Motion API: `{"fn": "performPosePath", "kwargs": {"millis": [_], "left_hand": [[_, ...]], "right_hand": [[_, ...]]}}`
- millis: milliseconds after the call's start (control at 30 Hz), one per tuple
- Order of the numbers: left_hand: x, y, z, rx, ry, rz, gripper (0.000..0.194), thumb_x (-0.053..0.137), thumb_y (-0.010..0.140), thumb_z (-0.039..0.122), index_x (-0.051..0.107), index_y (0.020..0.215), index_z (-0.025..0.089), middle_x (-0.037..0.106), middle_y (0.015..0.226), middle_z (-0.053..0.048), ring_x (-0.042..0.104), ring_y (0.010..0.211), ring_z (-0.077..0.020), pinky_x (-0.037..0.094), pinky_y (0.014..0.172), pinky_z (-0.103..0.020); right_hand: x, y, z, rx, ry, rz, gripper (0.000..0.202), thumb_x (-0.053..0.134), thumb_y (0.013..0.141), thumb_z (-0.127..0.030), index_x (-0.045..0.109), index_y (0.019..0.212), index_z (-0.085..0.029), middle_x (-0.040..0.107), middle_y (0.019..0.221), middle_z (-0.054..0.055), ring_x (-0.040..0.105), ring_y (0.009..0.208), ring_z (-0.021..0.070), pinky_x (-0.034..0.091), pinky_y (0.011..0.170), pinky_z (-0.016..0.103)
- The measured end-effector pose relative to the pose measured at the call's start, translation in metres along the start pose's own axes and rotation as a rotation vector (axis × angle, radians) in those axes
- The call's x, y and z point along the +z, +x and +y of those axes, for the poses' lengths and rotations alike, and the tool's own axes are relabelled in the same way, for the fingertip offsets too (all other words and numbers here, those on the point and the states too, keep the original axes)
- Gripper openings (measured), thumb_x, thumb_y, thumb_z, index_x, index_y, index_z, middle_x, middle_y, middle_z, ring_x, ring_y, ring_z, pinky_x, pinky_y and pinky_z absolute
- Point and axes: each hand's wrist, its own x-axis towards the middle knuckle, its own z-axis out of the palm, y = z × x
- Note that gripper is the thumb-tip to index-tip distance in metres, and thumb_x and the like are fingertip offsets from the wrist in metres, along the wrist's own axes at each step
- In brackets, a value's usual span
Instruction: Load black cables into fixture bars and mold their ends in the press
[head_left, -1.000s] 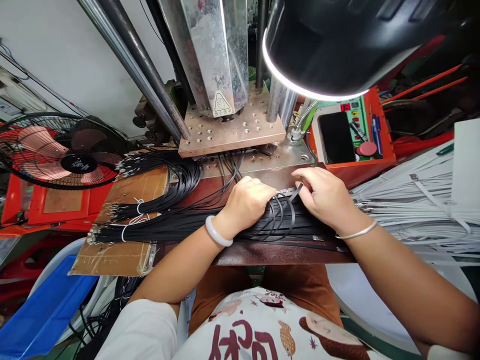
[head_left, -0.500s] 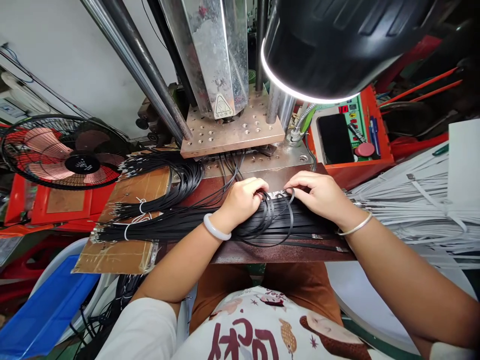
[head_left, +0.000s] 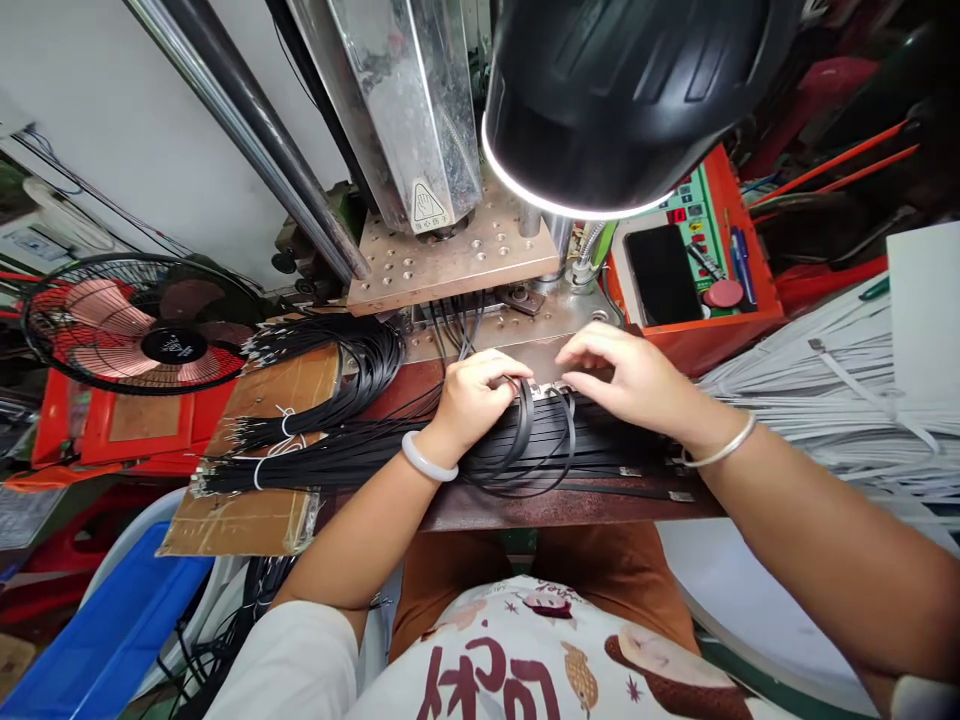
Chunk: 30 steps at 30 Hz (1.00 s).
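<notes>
Gripping looped black straps (head_left: pixel 523 430) in the left hand (head_left: pixel 474 398), over a spread of flat black strips (head_left: pixel 390 448) on the desk (head_left: pixel 487 515). Holding the right hand (head_left: pixel 637 385) just beside, thumb and fingers parted, too close to a nearby loop (head_left: pixel 573 432) to tell whether touching. Pictured in front of a drilled metal plate (head_left: pixel 457 265), near a lit black lamp (head_left: pixel 600 110).

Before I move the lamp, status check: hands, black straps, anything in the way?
Left hand pinching looped black straps. Right hand open beside them, thumb and fingers apart. Beyond the hands: metal press plate, lamp.
</notes>
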Motion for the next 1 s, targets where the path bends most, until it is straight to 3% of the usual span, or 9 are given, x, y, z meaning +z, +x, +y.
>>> {"fn": "performPosePath", "kwargs": {"millis": [100,200,333,500,667,800,900,1000], "left_hand": [[-0.001,0.001,0.001,0.009,-0.03,0.059,0.017,0.067,0.077,0.003,0.075,0.08,0.017,0.071,0.075,-0.002,0.063,0.071,-0.012,0.051,0.071,-0.024],[-0.005,0.0,-0.002,-0.016,-0.047,0.025,0.018,0.066,0.079,0.003,0.076,0.085,0.017,0.073,0.081,-0.003,0.065,0.072,-0.0116,0.052,0.07,-0.023],[-0.013,-0.004,-0.007,-0.11,-0.01,-0.073,0.022,0.063,0.077,0.0,0.077,0.084,0.016,0.074,0.086,-0.005,0.068,0.078,-0.013,0.054,0.074,-0.024],[-0.014,-0.004,-0.008,-0.165,0.0,-0.233,0.023,0.062,0.078,0.0,0.075,0.087,0.016,0.075,0.086,-0.003,0.069,0.081,-0.0142,0.053,0.081,-0.025],[-0.008,-0.007,-0.003,-0.069,0.292,-0.28,0.018,0.057,0.085,0.009,0.072,0.092,0.017,0.075,0.09,-0.003,0.068,0.084,-0.0172,0.052,0.08,-0.029],[-0.007,-0.012,0.005,0.118,0.524,-0.335,0.018,0.052,0.09,0.016,0.07,0.089,0.015,0.072,0.084,-0.006,0.066,0.079,-0.0207,0.05,0.075,-0.034],[-0.005,-0.016,0.006,0.202,0.558,-0.386,0.021,0.048,0.092,0.015,0.068,0.085,0.015,0.071,0.08,-0.005,0.066,0.077,-0.0196,0.049,0.076,-0.034],[-0.006,-0.019,0.004,0.165,0.535,-0.377,0.02,0.049,0.092,0.016,0.069,0.089,0.016,0.073,0.084,-0.005,0.066,0.078,-0.019,0.05,0.077,-0.033]], "right_hand": [[0.001,0.02,-0.013,0.125,0.083,-0.173,0.017,0.065,0.077,-0.032,0.066,0.083,-0.016,0.063,0.071,0.003,0.056,0.063,0.0167,0.043,0.06,0.029],[0.004,0.034,-0.025,0.165,-0.114,-0.306,0.013,0.059,0.079,-0.024,0.065,0.072,-0.016,0.064,0.065,0.003,0.057,0.06,0.0167,0.04,0.06,0.028],[0.009,0.032,-0.028,0.097,-0.491,-0.285,0.021,0.05,0.083,-0.018,0.068,0.074,-0.015,0.07,0.076,0.01,0.063,0.073,0.0217,0.041,0.068,0.031],[0.021,0.017,-0.019,0.049,-0.357,-0.201,0.017,0.048,0.081,-0.016,0.065,0.083,-0.016,0.067,0.073,0.005,0.058,0.065,0.0173,0.039,0.064,0.028],[0.026,0.01,-0.011,-0.024,-0.361,-0.146,0.013,0.052,0.078,-0.016,0.064,0.074,-0.018,0.066,0.075,0.005,0.056,0.075,0.0204,0.037,0.073,0.032],[0.023,0.011,-0.014,-0.061,-0.449,-0.154,0.016,0.052,0.079,-0.016,0.065,0.071,-0.018,0.066,0.076,0.006,0.052,0.078,0.0217,0.033,0.074,0.034],[0.025,0.012,-0.019,-0.057,-0.469,-0.211,0.018,0.052,0.08,-0.016,0.065,0.068,-0.017,0.065,0.075,0.006,0.05,0.077,0.0209,0.032,0.072,0.034],[0.029,0.014,-0.022,-0.022,-0.483,-0.248,0.02,0.051,0.081,-0.016,0.067,0.07,-0.017,0.065,0.075,0.007,0.051,0.078,0.0217,0.032,0.071,0.034]]}}
